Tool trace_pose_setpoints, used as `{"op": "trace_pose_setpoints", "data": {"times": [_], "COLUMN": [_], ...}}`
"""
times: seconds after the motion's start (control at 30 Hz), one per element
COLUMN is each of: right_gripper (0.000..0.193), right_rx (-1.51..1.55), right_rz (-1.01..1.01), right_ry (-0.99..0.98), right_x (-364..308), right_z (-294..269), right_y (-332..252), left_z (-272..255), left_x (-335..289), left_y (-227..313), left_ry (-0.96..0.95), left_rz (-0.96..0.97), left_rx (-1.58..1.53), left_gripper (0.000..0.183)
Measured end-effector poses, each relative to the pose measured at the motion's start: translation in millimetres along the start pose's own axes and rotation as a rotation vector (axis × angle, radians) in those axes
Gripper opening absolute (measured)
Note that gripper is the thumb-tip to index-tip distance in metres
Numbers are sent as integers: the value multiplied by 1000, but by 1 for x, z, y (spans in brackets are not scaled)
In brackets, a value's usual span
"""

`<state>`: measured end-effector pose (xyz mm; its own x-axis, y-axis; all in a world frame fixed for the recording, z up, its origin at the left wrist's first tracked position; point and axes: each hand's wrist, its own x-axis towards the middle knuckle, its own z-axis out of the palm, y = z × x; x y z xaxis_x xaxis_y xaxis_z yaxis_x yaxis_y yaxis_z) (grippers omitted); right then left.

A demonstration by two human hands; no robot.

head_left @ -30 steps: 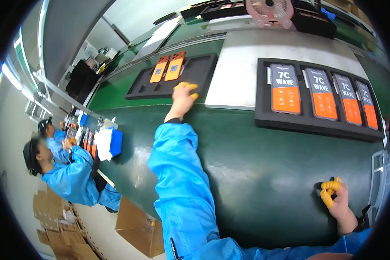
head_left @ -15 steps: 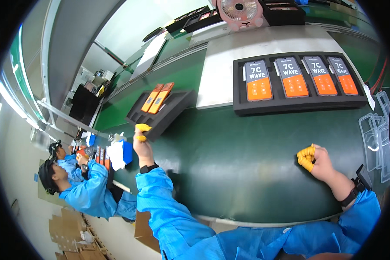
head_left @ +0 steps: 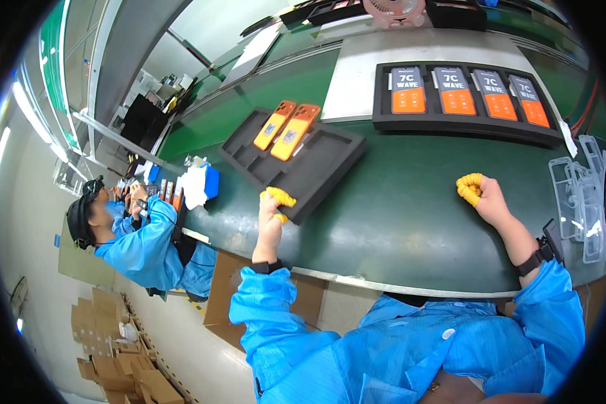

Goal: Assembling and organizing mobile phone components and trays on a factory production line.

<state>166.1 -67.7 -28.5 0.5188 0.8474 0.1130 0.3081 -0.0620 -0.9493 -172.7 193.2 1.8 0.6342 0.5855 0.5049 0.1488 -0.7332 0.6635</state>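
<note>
- Left hand [head_left: 271, 225] is gripping the near corner of a black tray [head_left: 316, 174], yellow-covered fingers closing on its rim.
- The tray is lying askew, spreading beyond the grip and to its right; cannot tell whether its underside is sitting flat.
- Two orange phones [head_left: 295, 132] are lying side by side in the tray, beyond the grip.
- Table edge [head_left: 397, 285] is running just on the near side of the grip.
- Green tabletop [head_left: 384, 215] is stretching right from the grip, leaving open room as far as the right hand [head_left: 486, 194].
- Right hand is curling into a fist, touching no tray.
- Second tray [head_left: 464, 130] is sitting farther off, right of the grip, well apart, holding four grey-and-orange phones [head_left: 454, 92].
</note>
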Motion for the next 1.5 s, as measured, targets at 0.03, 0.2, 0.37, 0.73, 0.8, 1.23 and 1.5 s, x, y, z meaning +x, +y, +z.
{"op": "trace_pose_setpoints", "data": {"times": [0.03, 0.2, 0.37, 0.73, 0.8, 1.23, 1.5], "right_gripper": [10, 14, 20, 30, 31, 19, 19], "right_rx": [-1, -145, -382, -734, -913, -649, 853], "right_rz": [1, -175, -284, -317, -254, -244, 382], "right_ry": [16, -34, 61, 400, 524, 462, 160], "right_x": [1, -5, -16, -81, -92, -116, -106], "right_z": [1, -1, -3, -84, -109, -138, -145], "right_y": [0, 6, 0, -31, -21, -17, 47], "left_z": [4, 46, 79, 134, 156, 204, 164], "left_x": [-8, -50, -54, -64, -62, -34, -11], "left_y": [0, 48, 86, 150, 165, 185, 138], "left_ry": [-40, -253, -239, -245, -244, -367, -96], "left_rz": [6, -23, -13, 27, 99, 81, -159], "left_rx": [64, 262, 417, 305, 274, 195, 776], "left_gripper": [33, 27, 27, 28, 29, 25, 43]}}
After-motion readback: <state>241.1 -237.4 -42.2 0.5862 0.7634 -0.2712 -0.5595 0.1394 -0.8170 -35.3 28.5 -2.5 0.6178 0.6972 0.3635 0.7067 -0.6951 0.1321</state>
